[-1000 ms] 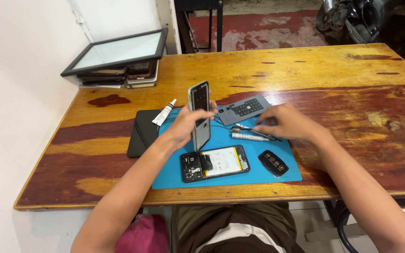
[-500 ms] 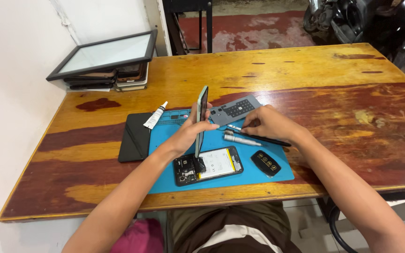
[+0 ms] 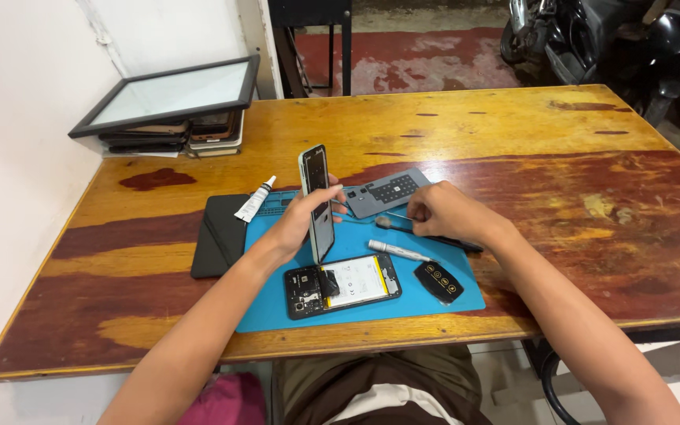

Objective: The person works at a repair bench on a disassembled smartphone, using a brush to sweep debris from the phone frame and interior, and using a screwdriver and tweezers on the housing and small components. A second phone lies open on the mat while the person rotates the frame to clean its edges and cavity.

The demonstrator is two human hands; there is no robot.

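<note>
Head view is showing me the wooden worktop (image 3: 513,134), its glossy varnish worn into yellow and dark red patches, sitting steadier and closer in frame than half a second ago. Under both hands, the blue rubbery mat (image 3: 293,303) is lying flat, matte and rectangular. Left of the left fingers, a dark flat pad (image 3: 218,234) is resting partly on the worktop, and a small white tube (image 3: 254,200) is lying just beyond it.

I am watching the left hand (image 3: 297,228) holding the detached phone screen (image 3: 317,201) upright. Since the earlier frames the panel has been turning: it was edge-on half a second ago, and now its dark glassy face and pale thin rim are angling toward me, so I judge the panel is being looked over. The left fingers are wrapping its lower half.

Just below those fingers, the opened phone body (image 3: 343,285) is lying on the mat, black frame around a white battery with a yellow strip. Between the hands, a grey keyed plate (image 3: 387,191) is lying flat.

The right hand (image 3: 444,212) is curling down over a slim black-handled tool (image 3: 450,241); I cannot tell whether its fingers are gripping it. Below them are lying a silver pen-shaped tool (image 3: 397,251) and a small black oval part (image 3: 438,281).
</note>
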